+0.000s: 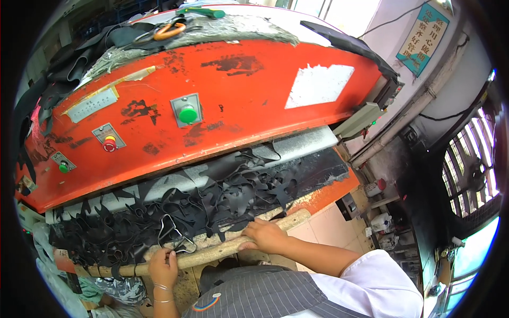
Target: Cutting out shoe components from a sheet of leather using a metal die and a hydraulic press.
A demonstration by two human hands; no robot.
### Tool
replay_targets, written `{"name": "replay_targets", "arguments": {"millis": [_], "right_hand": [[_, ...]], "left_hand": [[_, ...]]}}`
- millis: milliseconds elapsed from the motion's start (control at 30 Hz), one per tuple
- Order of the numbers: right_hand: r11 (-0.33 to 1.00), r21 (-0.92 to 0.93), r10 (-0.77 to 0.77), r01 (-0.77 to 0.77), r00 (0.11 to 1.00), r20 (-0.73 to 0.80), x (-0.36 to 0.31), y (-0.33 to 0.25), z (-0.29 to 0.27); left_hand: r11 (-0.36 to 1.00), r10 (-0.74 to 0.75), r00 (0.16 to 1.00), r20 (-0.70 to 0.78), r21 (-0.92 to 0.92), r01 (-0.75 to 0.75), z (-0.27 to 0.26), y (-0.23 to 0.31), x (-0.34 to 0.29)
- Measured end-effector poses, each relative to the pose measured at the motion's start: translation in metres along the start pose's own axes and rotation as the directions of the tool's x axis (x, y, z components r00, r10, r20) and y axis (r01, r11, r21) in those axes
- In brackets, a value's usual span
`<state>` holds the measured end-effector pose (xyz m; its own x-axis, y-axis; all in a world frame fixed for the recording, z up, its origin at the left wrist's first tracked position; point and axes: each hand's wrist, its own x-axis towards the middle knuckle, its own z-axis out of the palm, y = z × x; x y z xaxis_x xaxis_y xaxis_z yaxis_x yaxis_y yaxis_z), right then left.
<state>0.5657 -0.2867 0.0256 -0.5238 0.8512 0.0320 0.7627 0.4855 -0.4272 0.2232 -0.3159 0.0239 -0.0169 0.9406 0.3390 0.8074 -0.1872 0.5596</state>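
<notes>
A thin metal cutting die (170, 231), bent into an open outline, stands among black leather scraps (233, 196) on the machine bed. My left hand (163, 267) is at its lower end, fingers closed there, by the near edge of the bed. To the right, my right hand (266, 237) lies over a long pale wooden bar (212, 255) along that edge. Its fingers bend over the bar's far side and the thumb is on the near side. The undersides of both hands are hidden.
Above the bed rises the red machine front (238, 90) with a large green button (187, 115) and a red stop button (110, 143). On its top lie orange-handled scissors (169, 31) and black leather strips (71, 66). Shelves with bottles (382, 222) stand at the right.
</notes>
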Motion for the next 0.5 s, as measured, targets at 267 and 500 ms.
{"name": "replay_targets", "arguments": {"millis": [267, 500], "right_hand": [[0.994, -0.057, 0.078, -0.091, 0.978, -0.193, 0.000, -0.006, 0.002], [0.986, 0.143, 0.072, -0.083, 0.994, 0.080, 0.022, 0.025, -0.033]], "left_hand": [[0.990, -0.135, 0.990, 0.035, -0.040, 0.137, 0.011, 0.003, 0.003], [0.946, -0.318, 0.838, 0.443, 0.095, 0.309, -0.026, 0.025, 0.070]]}}
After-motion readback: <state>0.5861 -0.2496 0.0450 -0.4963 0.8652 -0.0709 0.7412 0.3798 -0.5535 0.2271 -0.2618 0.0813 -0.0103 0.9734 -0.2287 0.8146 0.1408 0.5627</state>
